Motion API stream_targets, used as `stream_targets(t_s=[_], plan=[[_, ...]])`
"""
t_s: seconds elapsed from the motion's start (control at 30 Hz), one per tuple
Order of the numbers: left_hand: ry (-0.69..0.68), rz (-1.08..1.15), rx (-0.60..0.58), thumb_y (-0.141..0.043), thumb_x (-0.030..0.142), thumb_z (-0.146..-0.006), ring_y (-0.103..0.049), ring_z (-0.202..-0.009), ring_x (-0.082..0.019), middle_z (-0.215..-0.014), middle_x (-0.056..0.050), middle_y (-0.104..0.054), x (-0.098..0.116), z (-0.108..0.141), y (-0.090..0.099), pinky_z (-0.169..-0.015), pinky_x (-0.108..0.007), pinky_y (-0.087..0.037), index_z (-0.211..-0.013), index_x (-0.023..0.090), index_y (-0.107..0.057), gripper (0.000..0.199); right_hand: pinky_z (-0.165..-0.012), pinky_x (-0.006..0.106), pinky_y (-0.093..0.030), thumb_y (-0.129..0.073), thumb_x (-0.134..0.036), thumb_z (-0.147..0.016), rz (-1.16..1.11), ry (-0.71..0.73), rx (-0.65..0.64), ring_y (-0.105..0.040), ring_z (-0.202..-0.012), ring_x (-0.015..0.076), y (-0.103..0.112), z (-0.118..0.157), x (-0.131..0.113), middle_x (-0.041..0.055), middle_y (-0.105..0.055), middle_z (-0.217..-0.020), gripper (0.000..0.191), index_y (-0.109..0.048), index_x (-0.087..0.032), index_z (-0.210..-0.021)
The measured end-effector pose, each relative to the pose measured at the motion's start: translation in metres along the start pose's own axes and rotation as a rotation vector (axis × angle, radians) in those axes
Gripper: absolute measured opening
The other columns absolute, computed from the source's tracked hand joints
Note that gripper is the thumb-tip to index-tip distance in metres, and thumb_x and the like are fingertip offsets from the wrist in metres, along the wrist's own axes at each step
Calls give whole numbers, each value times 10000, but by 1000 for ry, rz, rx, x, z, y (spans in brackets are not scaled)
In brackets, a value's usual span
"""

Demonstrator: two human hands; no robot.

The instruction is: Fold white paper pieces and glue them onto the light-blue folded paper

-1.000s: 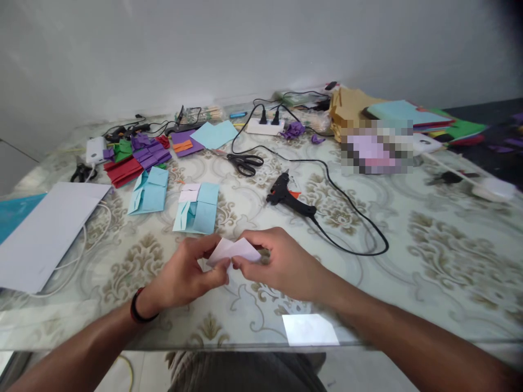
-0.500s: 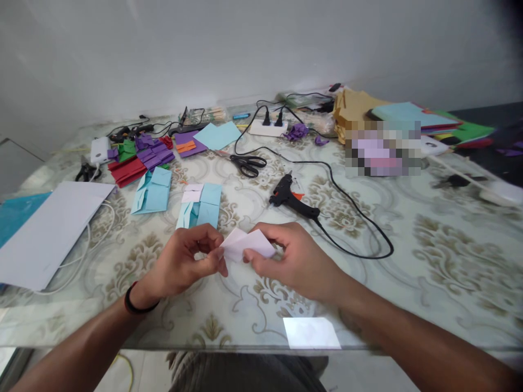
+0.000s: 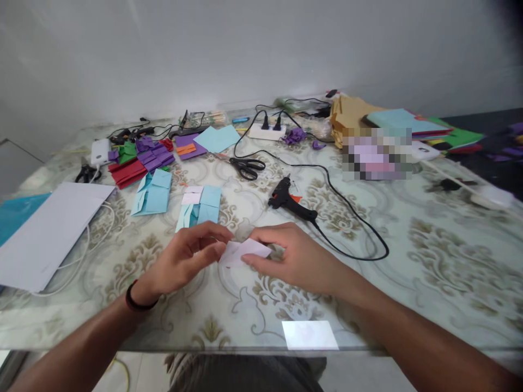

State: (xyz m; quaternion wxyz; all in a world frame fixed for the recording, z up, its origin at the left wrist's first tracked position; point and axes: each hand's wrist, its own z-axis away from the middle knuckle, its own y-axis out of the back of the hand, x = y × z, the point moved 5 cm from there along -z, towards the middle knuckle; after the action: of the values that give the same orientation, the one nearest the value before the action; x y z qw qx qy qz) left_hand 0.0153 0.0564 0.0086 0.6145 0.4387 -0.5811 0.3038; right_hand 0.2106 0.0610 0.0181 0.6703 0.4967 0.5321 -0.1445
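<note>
A small folded piece of white paper is held between my hands, just above the patterned tablecloth. My right hand pinches its right part, thumb on top. My left hand has thumb and fingertips at the paper's left edge, pinching it. Just beyond the left hand lie folded light-blue paper pieces, with a small white folded piece on them. Farther left rests another folded light-blue piece. A black glue gun lies beyond my right hand.
Black-handled scissors and a white power strip lie farther back, with a black cord looping right. Red folded paper and purple paper sit at left. A white sheet covers the left side; coloured papers are stacked at right.
The folded white paper has tilted flatter and dropped slightly. My left fingers have shifted along its left edge, opening a little. My right hand keeps its pinch.
</note>
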Motion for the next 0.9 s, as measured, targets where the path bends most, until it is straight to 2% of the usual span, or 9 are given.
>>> stream_targets(t_s=[0.13, 0.23, 0.37, 0.47, 0.53, 0.6, 0.67, 0.77, 0.9], plan=[[94, -31, -22, -684, 378, -974, -699, -688, -152, -773, -46, -755, -5, 4, -7, -635, -239, -566, -897, 159, -761, 244, -637, 239, -451, -727, -281, -907, -16, 2, 12, -637, -716, 143, -2, -1, -3, -7, -732, -818, 117, -725, -207, -997], [129, 18, 14, -671, 399, -978, -736, -680, -166, -750, -34, -759, -7, 3, -8, -628, -245, -592, -898, 166, -759, 262, -795, 283, -518, -721, -211, -909, -11, 134, 109, -683, -876, 171, 2, -1, -7, 27, -755, -999, 199, -718, -228, -1108], [147, 66, 107, -668, 419, -975, -752, -625, -169, -691, -12, -726, -9, 1, -5, -613, -254, -621, -835, 157, -724, 302, -887, 341, -541, -636, -111, -925, 2, 343, 214, -674, -1000, 192, 7, 2, -12, 58, -702, -1087, 199, -772, -249, -969], [130, 161, 206, -750, 419, -911, -735, -569, -164, -647, 22, -682, -11, 0, 1, -588, -272, -644, -850, 157, -686, 276, -869, 366, -545, -613, -58, -885, 59, 367, 317, -638, -998, 196, 11, 3, -10, 61, -647, -1128, 282, -798, -269, -882], [91, 224, 220, -791, 367, -883, -738, -578, -160, -639, 43, -668, -11, 1, 2, -599, -272, -654, -958, 163, -693, 239, -773, 334, -533, -611, -70, -886, 68, 349, 377, -623, -899, 177, 14, 4, -8, 50, -625, -1020, 289, -813, -277, -894], [55, 249, 183, -794, 292, -887, -749, -599, -157, -649, 50, -675, -9, 1, 1, -622, -262, -655, -1106, 172, -697, 268, -629, 279, -474, -598, -92, -906, 35, 313, 374, -588, -735, 144, 14, 3, -5, 17, -597, -832, 280, -816, -268, -921], [30, 244, 127, -766, 230, -911, -764, -633, -154, -670, 43, -690, -7, 1, -1, -655, -250, -652, -1193, 182, -697, 294, -550, 252, -422, -580, -102, -915, -9, 259, 326, -573, -655, 130, 12, 2, -3, 0, -608, -741, 267, -803, -243, -952], [22, 226, 80, -732, 196, -940, -782, -691, -156, -731, 15, -726, -5, 1, -3, -696, -245, -652, -1200, 188, -714, 261, -554, 243, -456, -574, -112, -890, -55, 198, 256, -651, -742, 150, 11, 3, -4, 31, -722, -876, 243, -757, -220, -1007], [39, 250, 55, -729, 208, -947, -792, -709, -174, -779, 1, -744, -6, 0, -5, -714, -278, -667, -1169, 186, -705, 224, -637, 265, -557, -586, -179, -897, -102, 212, 194, -698, -844, 178, 10, 6, -9, 55, -749, -1023, 218, -706, -224, -1073]])
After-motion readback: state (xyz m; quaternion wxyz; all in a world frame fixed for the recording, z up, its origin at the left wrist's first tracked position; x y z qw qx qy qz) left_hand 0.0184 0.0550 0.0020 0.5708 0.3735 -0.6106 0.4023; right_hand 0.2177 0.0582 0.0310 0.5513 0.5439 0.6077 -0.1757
